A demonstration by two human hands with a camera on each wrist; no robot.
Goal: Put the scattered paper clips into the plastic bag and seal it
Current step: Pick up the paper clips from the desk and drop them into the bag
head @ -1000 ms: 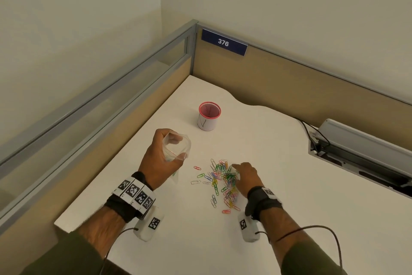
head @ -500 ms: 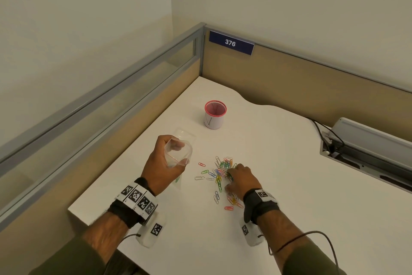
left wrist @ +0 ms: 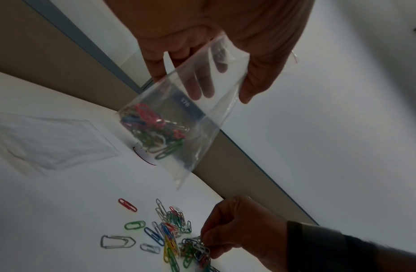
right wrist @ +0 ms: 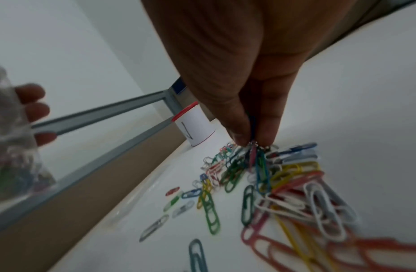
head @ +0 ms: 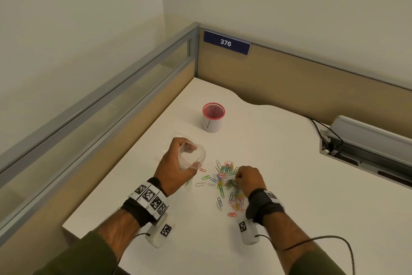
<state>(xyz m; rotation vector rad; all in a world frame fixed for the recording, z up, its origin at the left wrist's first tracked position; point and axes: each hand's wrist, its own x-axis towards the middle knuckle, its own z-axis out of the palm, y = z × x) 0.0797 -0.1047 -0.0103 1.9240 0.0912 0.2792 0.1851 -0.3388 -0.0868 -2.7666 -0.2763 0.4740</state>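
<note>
My left hand (head: 176,164) holds a clear plastic bag (head: 191,157) upright above the white desk, its mouth held wide. In the left wrist view the bag (left wrist: 179,117) hangs from my fingers (left wrist: 253,81) with several coloured clips at its bottom. A pile of coloured paper clips (head: 225,182) lies scattered right of the bag. My right hand (head: 247,180) pinches a small bunch of clips (right wrist: 254,156) between thumb and fingertips (right wrist: 239,136) just above the pile. Loose clips (left wrist: 132,225) lie toward the bag.
A white cup with a red rim (head: 213,119) stands behind the clips. A second flat clear bag (left wrist: 51,139) lies on the desk left of my hand. Partition walls close the left and back. A cable tray with wires (head: 365,143) sits at the right.
My right hand has closed its fingers on a bunch of clips and begun lifting them off the pile. The left hand keeps the bag in the same place.
</note>
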